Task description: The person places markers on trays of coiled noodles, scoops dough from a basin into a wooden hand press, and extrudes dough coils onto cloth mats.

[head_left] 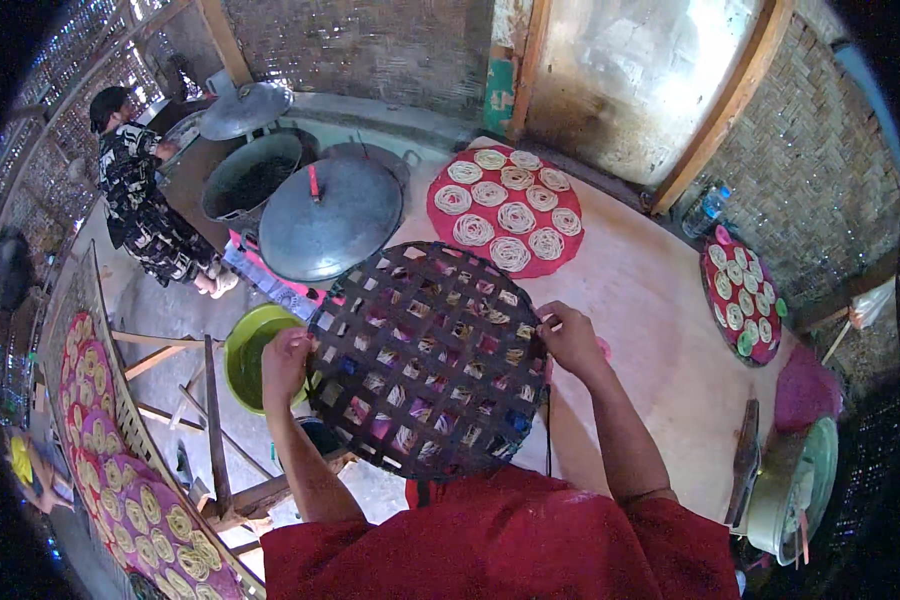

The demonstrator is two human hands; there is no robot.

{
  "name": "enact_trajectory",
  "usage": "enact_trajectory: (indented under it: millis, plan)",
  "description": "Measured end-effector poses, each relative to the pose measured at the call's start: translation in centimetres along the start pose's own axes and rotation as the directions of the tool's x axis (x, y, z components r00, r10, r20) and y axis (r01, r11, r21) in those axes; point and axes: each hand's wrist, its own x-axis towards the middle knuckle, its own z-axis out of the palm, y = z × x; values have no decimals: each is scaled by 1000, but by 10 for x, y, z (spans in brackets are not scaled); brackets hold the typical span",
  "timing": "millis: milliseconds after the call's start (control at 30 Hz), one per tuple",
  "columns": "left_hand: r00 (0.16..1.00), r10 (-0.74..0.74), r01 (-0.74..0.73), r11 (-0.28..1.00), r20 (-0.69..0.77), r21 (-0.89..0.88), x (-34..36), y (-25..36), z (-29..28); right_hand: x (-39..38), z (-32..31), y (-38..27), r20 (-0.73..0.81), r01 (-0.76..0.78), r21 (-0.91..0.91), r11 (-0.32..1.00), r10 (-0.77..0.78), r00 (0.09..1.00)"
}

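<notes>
My left hand (286,355) is closed on the left rim of a round, dark woven lattice tray (425,355), held in front of me. My right hand (566,332) pinches the same tray at its upper right rim. Pale strands and patches of pink and blue show through the openings; I cannot make out what they lie on. Just beyond it, a round red sheet (555,245) carrying several pale noodle coils (516,216) rests on a light tabletop (650,420). A green basin (250,350) sits beside and below my left hand.
Upper left, a person (135,190) in patterned clothes is near large pots (250,175) and a lid (325,225). Racked coils (145,510) line the left; another person's arm (40,485) shows there. A second round (722,305), a bottle (708,210) and a pot (790,500) stand right.
</notes>
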Motion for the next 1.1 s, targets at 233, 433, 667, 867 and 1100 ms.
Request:
enact_trajectory:
  millis: [233, 433, 667, 867, 1100]
  plan:
    - [950, -198, 79, 902, -243, -424, -13, -27, -53, 68, -29, -89, 138, 41, 488, 872, -123, 983]
    - [823, -366, -183, 554, -435, -812, -11, -76, -70, 148, 85, -42, -36, 443, 14, 896, -443, 896]
    - [730, -463, -154, 605, -502, -781, -44, -102, -90, 145, 144, -55, 68, 228, 131, 965, -238, 969]
    - [670, -450, -172, 680, -591, -713, -56, -110, -89, 147, 91, -48, -87, 323, 95, 942, -316, 945]
    - [556, -536, -233, 633, -635, -738, -46, -61, -68, 151, 68, 6, -124, 117, -111, 987, -130, 984]
